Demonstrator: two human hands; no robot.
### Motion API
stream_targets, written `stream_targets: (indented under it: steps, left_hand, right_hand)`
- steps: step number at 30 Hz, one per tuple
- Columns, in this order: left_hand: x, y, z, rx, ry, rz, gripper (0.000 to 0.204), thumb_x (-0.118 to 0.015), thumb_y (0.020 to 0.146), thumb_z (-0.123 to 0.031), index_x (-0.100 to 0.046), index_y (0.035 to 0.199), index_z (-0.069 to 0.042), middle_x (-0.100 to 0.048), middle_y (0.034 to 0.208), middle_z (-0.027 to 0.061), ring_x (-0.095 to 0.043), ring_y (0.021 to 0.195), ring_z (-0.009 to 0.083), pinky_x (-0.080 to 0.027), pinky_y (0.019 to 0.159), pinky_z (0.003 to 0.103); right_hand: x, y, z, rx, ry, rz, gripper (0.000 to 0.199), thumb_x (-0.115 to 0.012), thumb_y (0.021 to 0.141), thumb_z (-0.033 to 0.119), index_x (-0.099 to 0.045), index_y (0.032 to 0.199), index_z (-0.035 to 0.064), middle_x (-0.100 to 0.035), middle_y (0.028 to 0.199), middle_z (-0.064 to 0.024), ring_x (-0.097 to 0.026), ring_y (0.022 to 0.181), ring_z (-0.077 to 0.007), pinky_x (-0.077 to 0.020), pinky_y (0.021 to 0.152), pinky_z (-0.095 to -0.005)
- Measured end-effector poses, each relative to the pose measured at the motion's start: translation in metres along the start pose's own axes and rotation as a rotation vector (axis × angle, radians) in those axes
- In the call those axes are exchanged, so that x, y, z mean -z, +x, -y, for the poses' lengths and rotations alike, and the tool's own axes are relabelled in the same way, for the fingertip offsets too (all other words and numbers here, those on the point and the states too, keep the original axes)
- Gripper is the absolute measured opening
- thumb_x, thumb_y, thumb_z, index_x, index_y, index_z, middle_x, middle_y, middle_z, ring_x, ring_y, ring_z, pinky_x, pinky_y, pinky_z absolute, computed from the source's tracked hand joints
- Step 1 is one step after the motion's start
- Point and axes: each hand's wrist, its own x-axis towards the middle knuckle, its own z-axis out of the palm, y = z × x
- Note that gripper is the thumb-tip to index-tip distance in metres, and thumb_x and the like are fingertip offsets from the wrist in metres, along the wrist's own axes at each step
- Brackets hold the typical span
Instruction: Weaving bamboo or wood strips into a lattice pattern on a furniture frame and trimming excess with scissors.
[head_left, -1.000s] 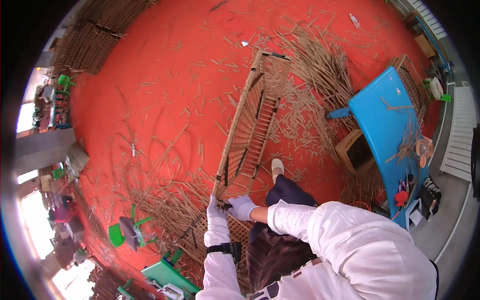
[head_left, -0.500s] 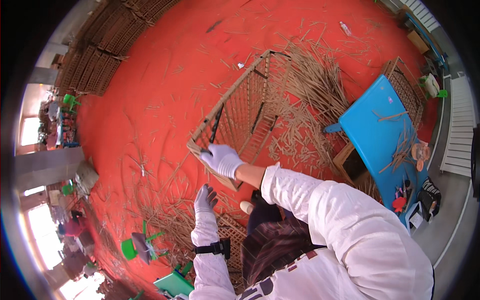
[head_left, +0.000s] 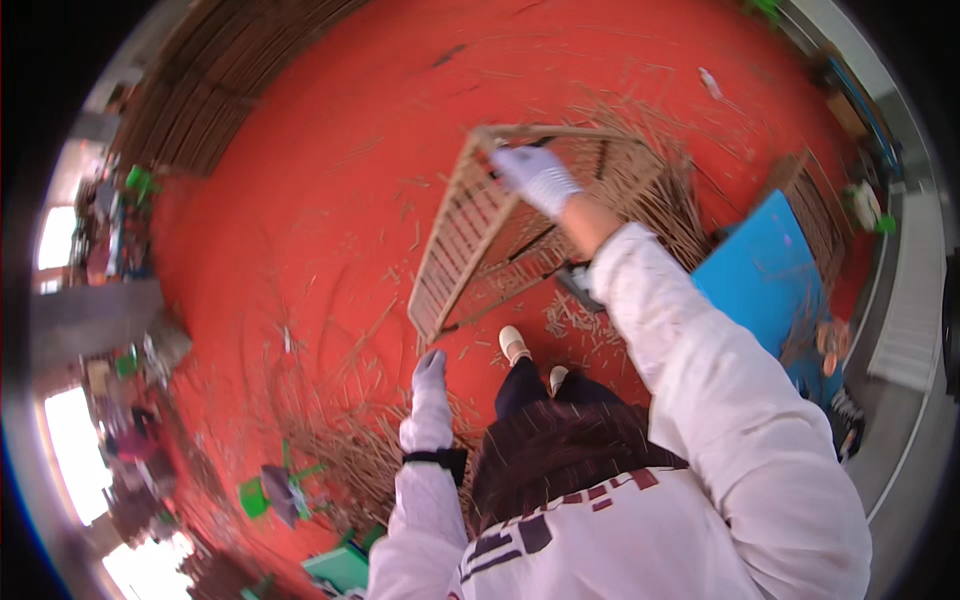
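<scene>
A brown slatted basket point(head_left: 466, 225), woven from thin strips with dark bands at some joints, stands tilted over the red floor. My right hand point(head_left: 538, 178), in a white glove, is closed on its upper rim near a corner. Just below the basket's lower corner is my left hand point(head_left: 429, 370), also gloved. Its fingers point up and look stretched out, though motion blurs them; no grip on the basket shows. A dark band point(head_left: 436, 460) circles my left wrist.
Loose strips point(head_left: 680, 215) lie heaped beyond the basket, with more scattered around my left arm. A blue table point(head_left: 760, 275) stands at right beside another woven basket point(head_left: 815, 215). Stacked brown panels point(head_left: 205, 85) rise at far left; a green stool point(head_left: 254, 497) stands lower left.
My right hand has moved up and to the right, turning the basket so its slatted side faces left. My left hand has risen slightly toward its lower corner. My feet now show.
</scene>
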Motion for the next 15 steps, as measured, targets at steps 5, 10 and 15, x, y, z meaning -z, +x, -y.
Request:
stream_targets:
  steps: [5,10,15]
  left_hand:
    - [-0.057,0.030,0.004,-0.141,0.227,-0.171,0.047,-0.062,0.083,-0.032,-0.056,0.117,0.000,-0.061,0.115,0.0140,-0.056,0.109,0.0237,-0.042,0.092,0.032]
    - [-0.035,0.082,0.034,0.255,0.278,-0.257,0.036,-0.060,0.084,-0.038,-0.061,0.094,-0.004,-0.061,0.075,0.0031,-0.056,0.063,0.0207,-0.045,0.060,0.037]
    - [-0.099,0.014,-0.027,0.410,-0.503,-0.160,0.063,-0.057,0.085,-0.049,-0.043,0.124,-0.001,-0.052,0.122,0.0134,-0.052,0.108,0.0297,-0.044,0.088,0.045]
  right_hand:
    - [0.100,-0.042,-0.080,-0.335,0.638,-0.186,0.039,-0.054,0.087,0.044,-0.063,0.084,0.0064,-0.059,0.069,-0.0009,-0.054,0.063,-0.0121,-0.0440,0.058,-0.0276]
    - [0.167,-0.063,-0.136,-0.538,1.015,-0.142,0.028,-0.061,0.086,0.035,-0.059,0.082,0.0078,-0.047,0.057,0.0042,-0.049,0.054,-0.0105,-0.0393,0.051,-0.0260]
    - [0.218,-0.125,-0.176,-0.601,1.112,-0.298,0.024,-0.059,0.090,0.028,-0.056,0.083,0.0049,-0.043,0.056,0.0043,-0.046,0.056,-0.0092,-0.0398,0.056,-0.0250]
